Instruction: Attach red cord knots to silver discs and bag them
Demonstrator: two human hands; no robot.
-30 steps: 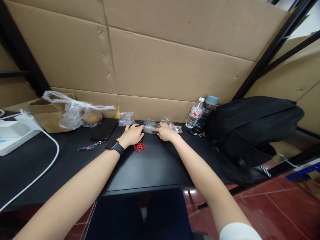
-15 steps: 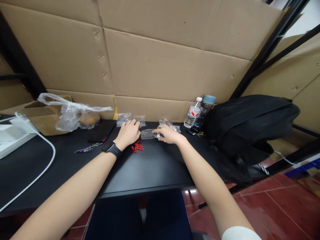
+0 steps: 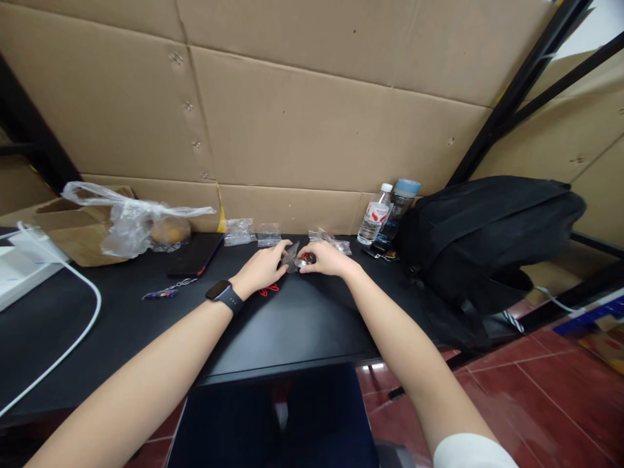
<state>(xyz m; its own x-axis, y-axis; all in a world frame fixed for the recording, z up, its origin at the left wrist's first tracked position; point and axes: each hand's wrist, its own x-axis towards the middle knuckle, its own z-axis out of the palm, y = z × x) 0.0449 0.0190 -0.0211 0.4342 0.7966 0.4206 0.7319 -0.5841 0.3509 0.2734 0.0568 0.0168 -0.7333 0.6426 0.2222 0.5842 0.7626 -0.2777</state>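
Between my hands, above the black table, is a small clear plastic bag (image 3: 289,257), crumpled and standing up a little. My left hand (image 3: 260,268), with a dark watch on its wrist, pinches the bag's left side between thumb and fingers. Curled from the other side, my right hand (image 3: 327,258) grips a small shiny silver round object (image 3: 304,261) at the bag's right end. Its exact kind is too small to make out. A red cord (image 3: 268,290) lies partly hidden beneath my left hand.
Small clear packets (image 3: 238,232) lie along the back cardboard wall. A keychain (image 3: 160,294), dark tablet-like slab (image 3: 197,255) and tied plastic bag (image 3: 129,224) are at left. At right stand a water bottle (image 3: 375,218), blue-lidded bottle (image 3: 402,203) and black backpack (image 3: 487,240).
My left hand has moved right, from beside the clear bag onto it, and now covers part of the red cord. The bag, flat before, is crumpled upward between my hands.
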